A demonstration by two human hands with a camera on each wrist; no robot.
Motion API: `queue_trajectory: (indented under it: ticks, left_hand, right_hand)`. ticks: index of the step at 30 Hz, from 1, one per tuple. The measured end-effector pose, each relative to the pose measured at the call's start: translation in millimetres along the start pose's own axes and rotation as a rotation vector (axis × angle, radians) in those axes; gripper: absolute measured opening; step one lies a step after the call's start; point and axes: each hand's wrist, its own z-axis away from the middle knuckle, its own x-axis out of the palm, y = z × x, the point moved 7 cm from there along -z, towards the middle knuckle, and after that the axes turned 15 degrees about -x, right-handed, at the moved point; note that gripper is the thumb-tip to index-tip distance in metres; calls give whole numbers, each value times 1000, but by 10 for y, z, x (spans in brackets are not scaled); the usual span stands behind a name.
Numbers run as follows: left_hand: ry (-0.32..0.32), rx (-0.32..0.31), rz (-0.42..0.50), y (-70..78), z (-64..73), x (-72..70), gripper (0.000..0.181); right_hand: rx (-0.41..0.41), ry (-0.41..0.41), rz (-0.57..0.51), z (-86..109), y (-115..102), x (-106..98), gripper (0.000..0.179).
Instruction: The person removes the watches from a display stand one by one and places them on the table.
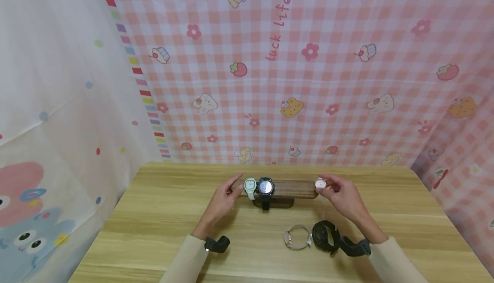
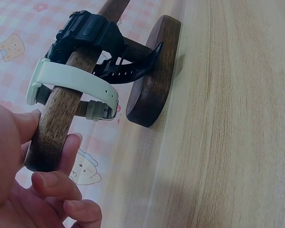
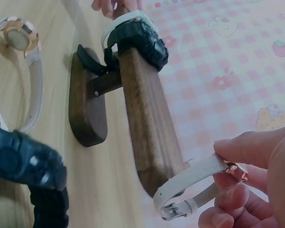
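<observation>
A dark wooden watch stand [image 1: 295,188] has a horizontal bar on a rounded base. Near the bar's left end hang a pale mint watch [image 2: 78,77] and, beside it, a black watch [image 1: 265,186]. My left hand [image 1: 225,196] grips that left end, thumb on one side and fingers on the other in the left wrist view. With thumb and fingers, my right hand [image 1: 343,195] pinches a small white-strapped watch [image 3: 194,180] by its rose-gold case. Its buckled strap loop is at the bar's right end; how far it encircles the bar is hard to tell.
On the wooden table [image 1: 154,223], in front of the stand, lie a rose-gold watch with a pale strap [image 1: 298,236] and a bulky black watch [image 1: 325,236]. A pink checked cloth [image 1: 270,81] hangs behind the table. Dark wrist cameras sit on both forearms.
</observation>
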Motion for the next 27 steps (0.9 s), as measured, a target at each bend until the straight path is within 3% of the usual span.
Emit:
queue_trajectory:
  ticks: [6, 16, 22, 27]
  left_hand:
    - [9, 11, 4, 0, -1, -1, 47]
    - [4, -25, -17, 93, 48, 3, 47]
    - [34, -15, -15, 21, 13, 4, 47]
    - [20, -12, -4, 0, 4, 0, 47]
  right_hand:
    - [-2, -15, 6, -5, -105, -10, 41]
    - [-32, -47, -19, -27, -362, 50, 40]
    - [-61, -55, -63, -25, -513, 112, 40]
    - [-79, -72, -96, -16, -626, 182, 40]
